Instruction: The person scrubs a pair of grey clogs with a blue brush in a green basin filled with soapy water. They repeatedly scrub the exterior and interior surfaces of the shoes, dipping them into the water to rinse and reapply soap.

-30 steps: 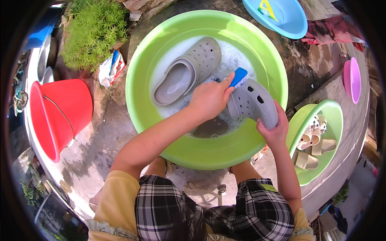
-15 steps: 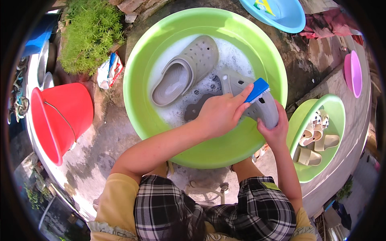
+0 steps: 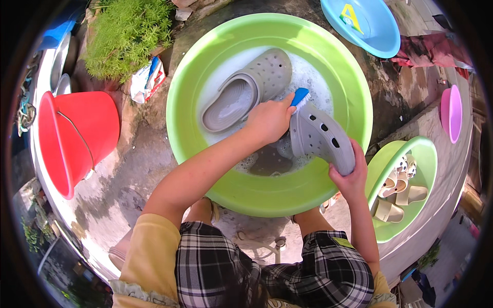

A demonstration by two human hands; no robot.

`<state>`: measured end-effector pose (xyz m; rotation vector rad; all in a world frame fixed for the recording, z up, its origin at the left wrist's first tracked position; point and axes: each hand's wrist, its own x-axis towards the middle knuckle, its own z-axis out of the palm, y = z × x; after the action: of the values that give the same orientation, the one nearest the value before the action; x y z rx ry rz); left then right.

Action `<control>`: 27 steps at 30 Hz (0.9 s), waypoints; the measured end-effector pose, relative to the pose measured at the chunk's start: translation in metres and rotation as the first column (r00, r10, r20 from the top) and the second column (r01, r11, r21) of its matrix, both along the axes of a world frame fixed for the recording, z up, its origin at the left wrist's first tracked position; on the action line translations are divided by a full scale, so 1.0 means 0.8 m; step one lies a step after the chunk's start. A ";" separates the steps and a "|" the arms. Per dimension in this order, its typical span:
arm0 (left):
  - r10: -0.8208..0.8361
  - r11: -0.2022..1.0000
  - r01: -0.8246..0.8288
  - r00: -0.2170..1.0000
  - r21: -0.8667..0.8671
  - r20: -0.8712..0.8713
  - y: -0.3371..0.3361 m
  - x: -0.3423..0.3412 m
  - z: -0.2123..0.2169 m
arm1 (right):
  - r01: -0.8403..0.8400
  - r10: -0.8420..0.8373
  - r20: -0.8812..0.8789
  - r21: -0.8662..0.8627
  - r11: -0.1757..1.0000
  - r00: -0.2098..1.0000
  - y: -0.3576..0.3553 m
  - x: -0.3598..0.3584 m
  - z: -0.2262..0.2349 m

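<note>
while the left hand [image 3: 268, 122] has its fingers wrapped round a blue brush [image 3: 300, 96], the right hand [image 3: 352, 175] grips the lower-right end of a grey clog [image 3: 319, 136]. from the left fingers the clog lies to the right and a little nearer the body, its upper-left end just beside the brush; the white bristles face it and look to be touching its edge, though the contact is too small to be sure. the right hand is the nearer one, directly on the clog. the clog's long axis slants from upper left, by the brush, to lower right, and a row of large holes follows that slant. which end is the toe i cannot tell. it is held tilted above the suds, over the right half of the green tub [image 3: 272, 197]. farther left in the tub lies a second clog [image 3: 270, 72], toe to the upper right, opening to the lower left.
</note>
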<state>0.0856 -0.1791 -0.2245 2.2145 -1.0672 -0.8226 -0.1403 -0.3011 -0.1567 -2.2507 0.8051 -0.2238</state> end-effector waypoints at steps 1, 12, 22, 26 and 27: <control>-0.018 1.000 0.017 0.998 -0.025 -0.059 0.001 -0.004 0.005 | 0.025 -0.024 -0.007 0.028 0.999 1.000 0.000 -0.002 -0.002; 0.030 0.998 -0.028 0.998 0.049 -0.047 0.012 0.013 -0.010 | -0.014 0.014 0.002 0.023 1.000 1.000 0.005 -0.001 -0.004; 0.061 0.996 -0.054 0.994 0.075 -0.093 0.002 0.009 -0.004 | -0.026 0.026 0.007 -0.039 0.999 1.000 0.009 -0.004 -0.006; -0.073 0.996 0.055 0.961 -0.076 -0.267 0.006 -0.017 0.049 | 0.018 -0.018 -0.001 0.007 1.000 1.000 0.005 0.001 -0.006; -0.126 0.986 0.092 0.958 -0.140 -0.257 0.011 -0.030 0.061 | 0.018 -0.018 0.000 -0.003 1.000 1.000 0.005 -0.002 -0.003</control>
<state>0.0616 -0.1707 -0.1761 1.8907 -1.0847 -1.0363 -0.1421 -0.2967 -0.1594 -2.2463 0.8262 -0.2339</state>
